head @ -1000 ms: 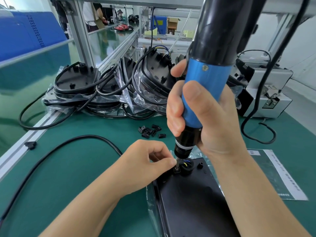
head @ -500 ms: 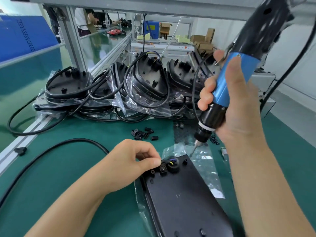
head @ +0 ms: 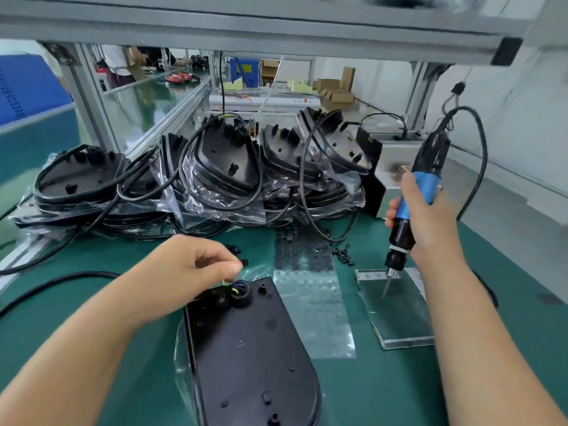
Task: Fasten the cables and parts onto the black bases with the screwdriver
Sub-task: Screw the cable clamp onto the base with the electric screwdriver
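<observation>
Head view, nearest item: one black base (head: 246, 348) lies flat on the green bench (head: 92, 379), partly on a clear plastic bag, its rounded end toward me. At its far end a black round fitting (head: 239, 291) carries short coloured wires. My left hand (head: 187, 272) hovers just above that end, thumb and forefinger pressed together at the tips; whether a wire is pinched between them I cannot tell. A black cable (head: 55, 279) runs across the bench to the left of my left forearm.

To the right of the base lies a clear textured plastic sheet (head: 310, 315), and beyond it a flat transparent pad (head: 399, 315). My right hand (head: 427, 222) grips the blue-and-black electric screwdriver (head: 412, 216) around its blue barrel, fingers curled. The tool stands nearly upright, well apart from the base, with its bit tip (head: 384, 293) on or just over the pad; contact cannot be confirmed. Its power cord (head: 482, 155) loops up behind the handle.

Small black screws (head: 343, 256) lie scattered near the pad. Farther back, a stack of black bases with cables (head: 221, 170) in plastic bags fills the rear of the bench, below the aluminium frame (head: 246, 29).
</observation>
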The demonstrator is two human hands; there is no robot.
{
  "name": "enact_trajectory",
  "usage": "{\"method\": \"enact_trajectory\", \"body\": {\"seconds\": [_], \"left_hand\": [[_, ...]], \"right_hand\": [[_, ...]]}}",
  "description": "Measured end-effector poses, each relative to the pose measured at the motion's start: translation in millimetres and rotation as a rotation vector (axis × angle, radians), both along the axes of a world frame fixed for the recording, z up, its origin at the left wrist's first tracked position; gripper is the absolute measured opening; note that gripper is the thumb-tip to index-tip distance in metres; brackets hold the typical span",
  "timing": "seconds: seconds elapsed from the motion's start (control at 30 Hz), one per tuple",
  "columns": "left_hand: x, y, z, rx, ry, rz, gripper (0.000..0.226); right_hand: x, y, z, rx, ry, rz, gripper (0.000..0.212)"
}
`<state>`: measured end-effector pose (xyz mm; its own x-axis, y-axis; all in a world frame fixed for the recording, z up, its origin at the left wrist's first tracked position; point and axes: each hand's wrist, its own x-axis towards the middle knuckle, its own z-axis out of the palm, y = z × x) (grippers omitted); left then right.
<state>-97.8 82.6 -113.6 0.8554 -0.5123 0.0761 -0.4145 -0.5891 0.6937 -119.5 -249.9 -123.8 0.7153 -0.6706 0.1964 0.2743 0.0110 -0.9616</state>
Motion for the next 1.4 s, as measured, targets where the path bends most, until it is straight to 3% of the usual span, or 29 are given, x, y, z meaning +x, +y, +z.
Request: {"method": "enact_trajectory", "body": {"seconds": [0.13, 0.27, 0.4, 0.5, 0.6, 0.73, 0.8, 0.87, 0.97, 1.03, 1.13, 1.4], "left_hand": [[8, -51, -4, 0.135, -0.066, -0.073, 0.011], [24, -94, -14, 0.472, -0.116, -0.156, 0.058], [44, -107, -22, 0.615, -0.021, -0.195, 0.094], [54, -108, -26, 0.619, -0.034, -0.188, 0.096], [61, -108, -27, 0.575, -0.043, -0.183, 0.089], [64, -109, -26, 0.524, -0.066, -0.173, 0.075], [65, -110, -26, 0.513, -0.081, -0.168, 0.069], [64, -111, -25, 0.503, -0.097, -0.155, 0.063], [63, -111, -26, 0.487, -0.145, -0.134, 0.052], [62, -111, -25, 0.490, -0.172, -0.135, 0.044], [61, -111, -23, 0.524, -0.191, -0.160, 0.039], [60, -101, -23, 0.487, -0.077, -0.198, 0.047]], "right_hand": [[0, -7, -11, 0.018, 0.092, -0.070, 0.022], [-3, -9, -18, -0.113, 0.243, -0.170, 0.018], [-4, -7, -19, -0.450, 0.447, -0.358, 0.032], [-4, -2, -18, -0.657, 0.547, -0.506, 0.044], [-3, 6, -15, -0.774, 0.525, -0.529, 0.052], [-5, 30, -10, -0.923, 0.351, -0.545, 0.038], [-8, 46, -8, -1.024, 0.192, -0.449, 0.024], [-7, 61, -10, -1.119, 0.108, -0.188, 0.016], [-1, 77, -20, -1.211, 0.283, 0.292, 0.019], [5, 83, -30, -1.341, 0.455, 0.441, 0.030], [7, 85, -36, -1.351, 0.520, 0.470, 0.039], [8, 80, -39, -1.274, 0.570, 0.485, 0.030]]}}
